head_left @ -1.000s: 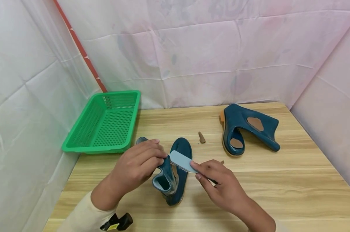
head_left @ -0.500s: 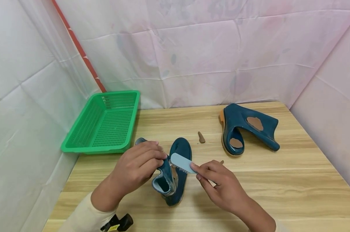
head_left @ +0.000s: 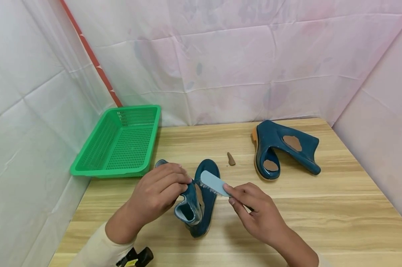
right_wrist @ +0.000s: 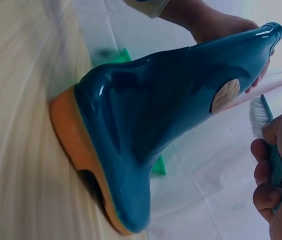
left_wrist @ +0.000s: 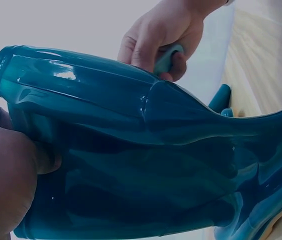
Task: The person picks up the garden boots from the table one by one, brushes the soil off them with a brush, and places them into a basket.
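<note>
My left hand [head_left: 157, 193] grips the top of a dark teal rubber boot [head_left: 190, 207], which stands on its orange sole [right_wrist: 71, 132] in the right wrist view. A brown patch [right_wrist: 226, 95] marks the boot's shaft. In my right hand [head_left: 259, 213] is a light blue brush [head_left: 214, 182], its white bristles [right_wrist: 258, 117] facing the shaft with a small gap in the right wrist view. The left wrist view shows the thumb of my left hand [left_wrist: 6, 172] at the boot's opening; the fingers behind the shaft are hidden there.
Another teal boot [head_left: 275, 131] with brown patches lies on its side at the back right of the table [head_left: 321, 207]. A small brown piece [head_left: 231, 159] lies between the boots. The green basket [head_left: 149, 148] stands back left, and a black object [head_left: 144, 256] is near the front edge.
The right hand and brush have shifted slightly right and up, away from the held boot's shaft, uncovering more of its brown patch. The left hand keeps its grip in about the same place.
</note>
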Demonstrator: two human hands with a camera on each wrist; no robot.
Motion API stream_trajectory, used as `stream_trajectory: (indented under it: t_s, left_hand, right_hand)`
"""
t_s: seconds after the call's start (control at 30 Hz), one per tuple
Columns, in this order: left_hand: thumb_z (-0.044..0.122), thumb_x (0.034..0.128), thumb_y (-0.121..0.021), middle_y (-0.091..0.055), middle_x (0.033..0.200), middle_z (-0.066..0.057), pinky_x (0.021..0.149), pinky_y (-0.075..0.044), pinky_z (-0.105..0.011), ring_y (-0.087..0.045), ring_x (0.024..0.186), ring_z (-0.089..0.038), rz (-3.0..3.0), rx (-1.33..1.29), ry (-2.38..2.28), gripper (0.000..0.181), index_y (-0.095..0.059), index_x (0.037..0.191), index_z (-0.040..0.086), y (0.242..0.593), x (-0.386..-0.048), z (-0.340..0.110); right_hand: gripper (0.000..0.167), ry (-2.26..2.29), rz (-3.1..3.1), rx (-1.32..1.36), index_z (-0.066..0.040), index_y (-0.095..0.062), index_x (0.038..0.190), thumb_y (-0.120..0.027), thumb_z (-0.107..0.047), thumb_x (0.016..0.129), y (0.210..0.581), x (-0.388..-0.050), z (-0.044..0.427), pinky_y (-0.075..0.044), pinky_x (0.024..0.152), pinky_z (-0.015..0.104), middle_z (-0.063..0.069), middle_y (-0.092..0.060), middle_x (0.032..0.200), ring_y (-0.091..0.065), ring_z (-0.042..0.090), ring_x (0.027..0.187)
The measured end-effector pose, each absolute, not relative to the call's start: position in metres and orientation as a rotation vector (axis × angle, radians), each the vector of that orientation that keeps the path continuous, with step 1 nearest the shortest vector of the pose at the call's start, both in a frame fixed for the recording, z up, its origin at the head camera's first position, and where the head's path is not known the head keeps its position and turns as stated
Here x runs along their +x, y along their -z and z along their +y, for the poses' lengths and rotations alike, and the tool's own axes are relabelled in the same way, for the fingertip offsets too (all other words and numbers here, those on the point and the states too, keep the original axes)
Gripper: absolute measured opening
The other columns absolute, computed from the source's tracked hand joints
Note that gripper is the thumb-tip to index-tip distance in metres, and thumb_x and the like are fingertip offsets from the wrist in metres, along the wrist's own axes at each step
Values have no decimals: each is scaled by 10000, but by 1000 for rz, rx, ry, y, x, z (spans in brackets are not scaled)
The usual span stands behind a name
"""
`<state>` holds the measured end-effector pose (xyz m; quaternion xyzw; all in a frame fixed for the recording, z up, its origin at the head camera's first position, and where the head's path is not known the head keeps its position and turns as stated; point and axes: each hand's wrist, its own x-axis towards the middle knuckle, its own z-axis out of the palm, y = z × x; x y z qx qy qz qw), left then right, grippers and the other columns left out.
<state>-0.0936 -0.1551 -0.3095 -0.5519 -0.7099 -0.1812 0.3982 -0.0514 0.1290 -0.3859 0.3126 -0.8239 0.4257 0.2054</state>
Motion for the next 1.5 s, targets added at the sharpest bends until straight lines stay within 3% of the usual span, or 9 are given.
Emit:
stream_trajectory:
  t_s: [0.67, 1.5]
  left_hand:
    - [24, 1049, -557, -746, 952, -94, 915, -582, -436, -721, 919, -258, -1812, -1378, 441, 214, -710, 900, 10, 313, -93, -158]
    - [38, 1053, -559, -749, 957, -94, 921, -581, -432, -723, 922, -253, -1814, -1367, 443, 217, -705, 895, 14, 314, -93, -157]
  right_hand:
    - [511, -1152, -2414, 924, -213, -694, 1350, -785, -14, 887, 387, -51, 129, -480, 657, 189, -126, -661, 1016, -551, 18, 845]
    - [588, -1179, -2289, 966, -176, -672, 1377, -783, 59, 849, 377, -55, 124, -454, 687, 206, -95, -684, 1050, -556, 74, 863]
